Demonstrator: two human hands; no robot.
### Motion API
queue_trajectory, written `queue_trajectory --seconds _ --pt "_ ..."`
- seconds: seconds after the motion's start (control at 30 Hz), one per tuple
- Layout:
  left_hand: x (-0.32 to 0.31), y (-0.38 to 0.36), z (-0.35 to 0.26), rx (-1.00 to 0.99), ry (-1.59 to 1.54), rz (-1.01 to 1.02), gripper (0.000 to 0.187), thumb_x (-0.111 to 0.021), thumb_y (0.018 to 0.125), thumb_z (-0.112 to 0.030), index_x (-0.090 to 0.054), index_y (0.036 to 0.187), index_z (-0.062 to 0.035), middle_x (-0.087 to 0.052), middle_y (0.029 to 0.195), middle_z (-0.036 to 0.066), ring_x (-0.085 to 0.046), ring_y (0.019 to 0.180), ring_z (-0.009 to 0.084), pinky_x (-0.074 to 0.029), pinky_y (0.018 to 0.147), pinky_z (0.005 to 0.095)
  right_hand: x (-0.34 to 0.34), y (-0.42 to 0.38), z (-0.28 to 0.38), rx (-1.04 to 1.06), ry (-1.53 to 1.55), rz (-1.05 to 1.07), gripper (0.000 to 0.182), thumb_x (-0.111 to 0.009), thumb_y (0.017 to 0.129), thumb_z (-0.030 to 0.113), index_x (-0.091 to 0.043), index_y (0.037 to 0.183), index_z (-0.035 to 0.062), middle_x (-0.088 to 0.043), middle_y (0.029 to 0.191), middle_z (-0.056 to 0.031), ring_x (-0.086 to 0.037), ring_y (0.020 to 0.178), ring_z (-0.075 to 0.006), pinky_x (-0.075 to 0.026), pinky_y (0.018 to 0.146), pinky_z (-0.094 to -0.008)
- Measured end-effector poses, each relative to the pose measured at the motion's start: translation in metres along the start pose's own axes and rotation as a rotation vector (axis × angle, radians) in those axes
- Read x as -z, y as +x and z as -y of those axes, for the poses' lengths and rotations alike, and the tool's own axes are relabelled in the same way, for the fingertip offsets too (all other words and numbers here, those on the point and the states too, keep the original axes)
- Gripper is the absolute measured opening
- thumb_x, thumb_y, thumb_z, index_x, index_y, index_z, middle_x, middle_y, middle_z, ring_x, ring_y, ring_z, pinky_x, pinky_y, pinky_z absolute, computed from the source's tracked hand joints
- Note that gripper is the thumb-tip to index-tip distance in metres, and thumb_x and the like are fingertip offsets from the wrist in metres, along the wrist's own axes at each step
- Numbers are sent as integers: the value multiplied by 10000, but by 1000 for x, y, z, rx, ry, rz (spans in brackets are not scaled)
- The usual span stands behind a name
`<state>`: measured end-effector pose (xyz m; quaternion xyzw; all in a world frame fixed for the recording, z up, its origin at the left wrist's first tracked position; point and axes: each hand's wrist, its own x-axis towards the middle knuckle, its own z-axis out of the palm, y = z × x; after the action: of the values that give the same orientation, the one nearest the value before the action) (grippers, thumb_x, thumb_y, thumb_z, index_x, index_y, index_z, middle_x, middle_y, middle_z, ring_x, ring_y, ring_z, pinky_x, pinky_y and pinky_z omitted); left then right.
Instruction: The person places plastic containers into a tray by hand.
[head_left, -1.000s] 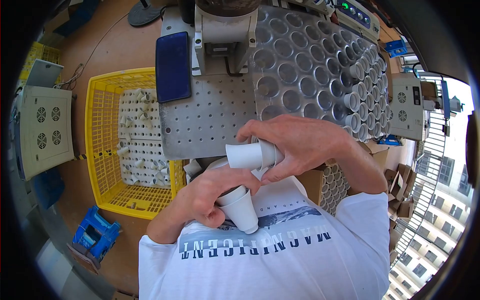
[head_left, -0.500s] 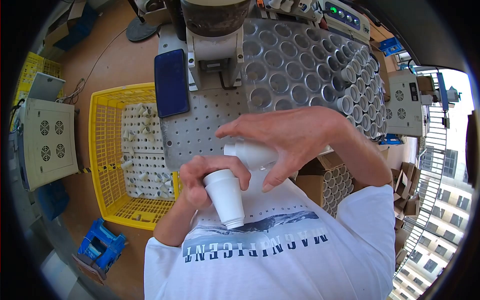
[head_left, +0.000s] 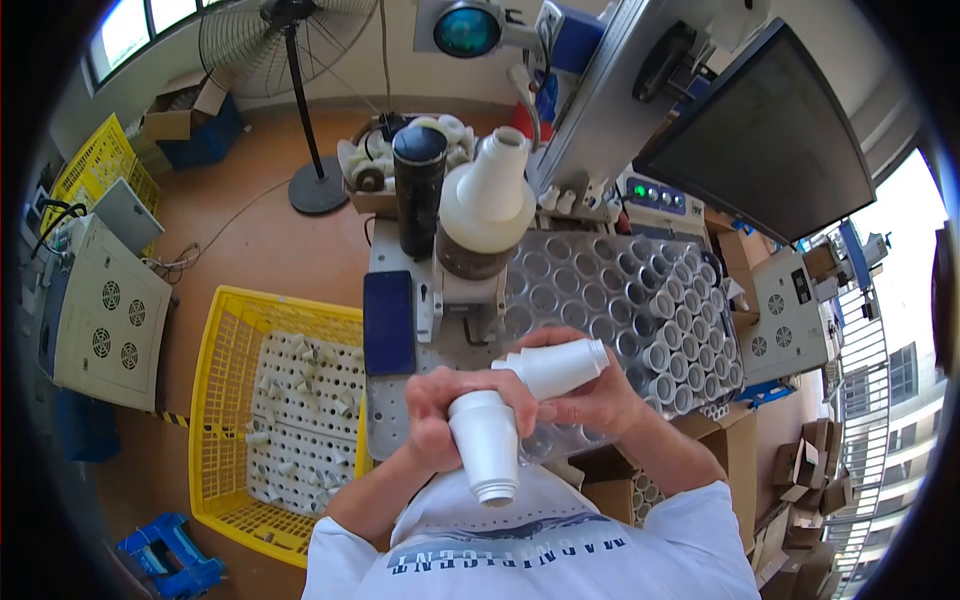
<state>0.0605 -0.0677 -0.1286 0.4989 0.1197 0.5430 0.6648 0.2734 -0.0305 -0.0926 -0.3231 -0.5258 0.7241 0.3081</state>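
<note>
My left hand [head_left: 432, 412] is closed around a white tapered plastic cup-like part [head_left: 484, 447], its ringed narrow end pointing down toward my chest. Just to the right, my right hand [head_left: 606, 400] grips a second white tapered part [head_left: 560, 368], which lies nearly level with its ringed end to the right. The two hands are close together, and the left fingers overlap the inner end of the second part. Beyond them stands a machine fixture with a cream cone-shaped piece [head_left: 487, 205] on top. A metal tray with round holes [head_left: 545, 300] lies behind my right hand.
White parts [head_left: 690, 325] stand in the tray's right side. A yellow crate [head_left: 212, 420] with small pieces on perforated boards is at the left. A dark phone [head_left: 389, 322] lies on the metal plate. A monitor [head_left: 765, 135], black cylinder [head_left: 419, 190] and fan [head_left: 290, 100] stand farther back.
The view has tilted up, bringing the monitor and fan into sight. My right hand has turned from palm-down over the second part to gripping it from the right. My left hand keeps its part.
</note>
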Motion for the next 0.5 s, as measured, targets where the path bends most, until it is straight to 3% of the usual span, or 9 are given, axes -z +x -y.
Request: queue_trajectory --seconds 0.07,0.1,0.2,0.23,0.27,0.33,0.37,0.4,0.5 --pt "-13 9 -8 -26 18 -48 974 -453 785 -862 -660 866 87 -683 847 126 -635 648 161 -497 580 263 1 0 13 37 -7 12 756 -885 681 67 -504 1330 -10 -621 1262 -165 -613 1171 -256 -476 1030 -411" --pt "-20 15 -12 -121 -80 -41 858 -497 807 -751 -659 857 91 -687 842 133 -646 672 172 -505 602 268 0 0 20 38 -3 27 754 -886 678 76 -507 1325 -7 -621 1259 -175 -613 1168 -260 -475 1030 -414" --pt "-22 15 -24 -128 -23 -17 862 -499 800 -758 -660 852 88 -688 832 135 -648 685 174 -504 607 262 -3 7 40 114 -30 61 762 -895 666 107 -513 1316 0 -618 1253 -196 -624 1144 -269 -490 1007 -414" --pt "-22 16 -50 -54 115 -5 949 -472 783 -841 -668 823 86 -684 825 143 -646 683 195 -544 763 343 -4 10 45 180 -54 74 771 -902 657 128 -516 1313 5 -617 1250 -208 -633 1124 -274 -505 985 -410" --pt "-21 17 -54 -60 120 0 949 -472 783 -841 -668 823 86 -684 825 143 -646 683 195 -544 763 343 -5 13 54 188 -58 76 771 -902 657 128 -516 1313 5 -617 1250 -208 -633 1124 -274 -505 985 -410" --pt "-18 18 -59 -311 -88 -26 952 -499 790 -843 -675 799 92 -674 796 170 -647 678 242 -493 948 518 -8 26 82 403 -144 78 784 -906 657 189 -516 1313 10 -618 1226 -216 -654 1073 -280 -544 914 -396" --pt "-20 13 -70 -370 -106 -116 891 -529 827 -781 -668 759 96 -658 751 194 -647 678 284 -381 1028 656 -9 36 98 487 -149 21 790 -903 660 212 -516 1318 9 -625 1205 -199 -663 1048 -270 -556 887 -379" --pt "-13 7 -69 -437 -141 -127 822 -531 880 -714 -668 759 88 -648 722 208 -650 679 302 -392 1011 663 -11 49 118 571 -152 -37 796 -899 663 236 -515 1322 8 -632 1184 -182 -672 1023 -261 -567 860 -361" --pt "10 -10 -49 -542 -226 -197 834 -438 921 -725 -681 755 56 -653 721 211 -648 669 294 -422 983 635 -3 107 195 743 -407 -173 642 -867 721 169 -576 1260 -22 -674 1125 -132 -666 1011 -185 -554 879 -327"
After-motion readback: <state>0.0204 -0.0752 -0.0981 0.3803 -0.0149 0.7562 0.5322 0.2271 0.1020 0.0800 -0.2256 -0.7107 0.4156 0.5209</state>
